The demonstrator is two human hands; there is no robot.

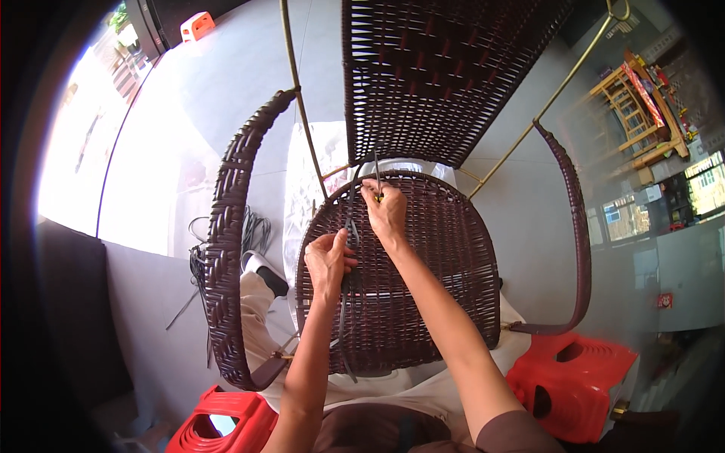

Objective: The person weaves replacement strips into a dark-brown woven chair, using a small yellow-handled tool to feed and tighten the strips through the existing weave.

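A dark brown woven chair stands between my legs, its round seat [423,279] facing up and its woven back [445,68] rising beyond. My right hand [386,214] is closed round a thin-shafted tool [377,167], like a screwdriver or awl, near the seat's far edge. Its shaft points away from me; a bit of yellow and black handle shows, and the rest is hidden in my palm. Lower left, my left hand [328,263] pinches a dark flat weaving strip [350,224] over the seat. A long loose end of strip [342,325] trails toward me across the weave.
The wrapped left armrest [229,211] and right armrest [575,219] flank my arms, with bare brass-coloured rods above. Red stools [249,411] [578,381] stand at both sides. Loose strips [257,230] lie on the floor at left, near my shoe [266,272]. Bamboo furniture [642,113] is at far right.
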